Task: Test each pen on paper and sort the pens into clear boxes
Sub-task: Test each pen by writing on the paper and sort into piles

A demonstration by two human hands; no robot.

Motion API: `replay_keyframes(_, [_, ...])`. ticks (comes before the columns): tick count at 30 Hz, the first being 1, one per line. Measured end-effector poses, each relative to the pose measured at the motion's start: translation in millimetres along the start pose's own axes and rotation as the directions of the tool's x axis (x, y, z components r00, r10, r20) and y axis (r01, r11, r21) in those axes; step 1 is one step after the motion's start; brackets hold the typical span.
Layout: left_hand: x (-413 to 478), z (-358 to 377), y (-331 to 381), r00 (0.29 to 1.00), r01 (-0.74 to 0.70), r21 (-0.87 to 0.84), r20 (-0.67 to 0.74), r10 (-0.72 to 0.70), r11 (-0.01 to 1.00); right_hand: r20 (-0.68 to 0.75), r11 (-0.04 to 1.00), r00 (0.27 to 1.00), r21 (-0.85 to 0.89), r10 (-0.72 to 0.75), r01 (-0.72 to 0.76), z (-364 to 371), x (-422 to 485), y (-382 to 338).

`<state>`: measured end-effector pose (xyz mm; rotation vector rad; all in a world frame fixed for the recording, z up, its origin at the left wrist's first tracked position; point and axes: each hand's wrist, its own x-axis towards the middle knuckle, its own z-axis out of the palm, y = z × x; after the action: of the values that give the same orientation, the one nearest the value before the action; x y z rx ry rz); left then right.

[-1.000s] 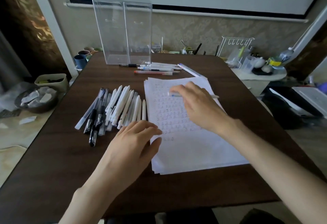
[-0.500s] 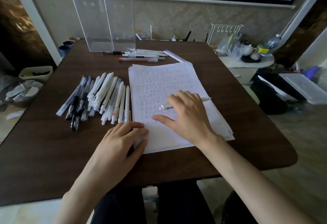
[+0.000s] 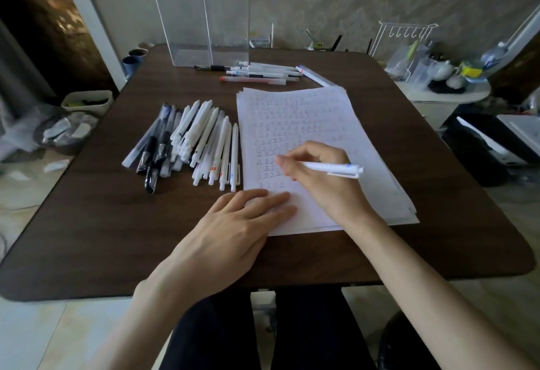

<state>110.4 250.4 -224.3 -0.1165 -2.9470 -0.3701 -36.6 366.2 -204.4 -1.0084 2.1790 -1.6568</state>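
My right hand (image 3: 318, 178) grips a white pen (image 3: 333, 168) in a writing hold, its tip down on the stack of white paper (image 3: 315, 112) among rows of written marks. My left hand (image 3: 233, 232) lies flat with straight fingers on the paper's lower left corner. A pile of several white and dark pens (image 3: 190, 141) lies left of the paper. A few more pens (image 3: 260, 73) lie in a row beyond the paper, in front of two tall clear boxes (image 3: 201, 13) standing at the table's far edge.
The dark wooden table (image 3: 102, 238) has rounded corners. A small white side table (image 3: 444, 92) with bottles and a wire rack stands to the right. Bins and cups sit on the floor to the left. My legs are under the near edge.
My right hand drew the pen back toward me across the paper and turned it into a writing hold. My left hand stayed on the paper. The camera tilted further down.
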Motion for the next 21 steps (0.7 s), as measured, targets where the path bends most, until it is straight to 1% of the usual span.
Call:
replay_keyframes(4, [1, 0, 0, 1.000, 0.001, -0.013, 0.008, -0.001, 1.000, -0.069, 0.995, 0.994, -0.047, 0.083, -0.086, -5, 10, 7])
replay_keyframes(6, [1, 0, -1, 1.000, 0.007, -0.021, 0.000, -0.007, 1.000, -0.078, 0.990, 0.992, -0.093, 0.095, -0.102, -4, 13, 8])
replay_keyframes(8, [1, 0, -1, 1.000, 0.014, -0.027, -0.001, -0.014, 1.000, -0.086, 0.990, 0.994, -0.115, 0.072, -0.082, -1, 14, 7])
replay_keyframes(12, [1, 0, -1, 1.000, 0.018, -0.043, -0.010, -0.018, 0.999, -0.051, 0.989, 0.999, -0.145, 0.010, -0.018, 0, 12, 9])
replay_keyframes(15, [1, 0, -1, 1.000, 0.017, -0.055, -0.019, -0.019, 0.998, -0.055, 0.984, 0.998, -0.176, 0.009, -0.019, 1, 13, 11])
replay_keyframes(18, [1, 1, -1, 0.999, 0.025, -0.065, -0.028, -0.027, 0.998, -0.073, 0.986, 0.997, -0.164, 0.010, -0.022, 1, 12, 11])
replay_keyframes(21, [1, 2, -2, 0.998, 0.032, -0.089, -0.044, -0.036, 0.996, -0.054, 0.987, 0.998, -0.158, 0.024, -0.032, 1, 11, 9])
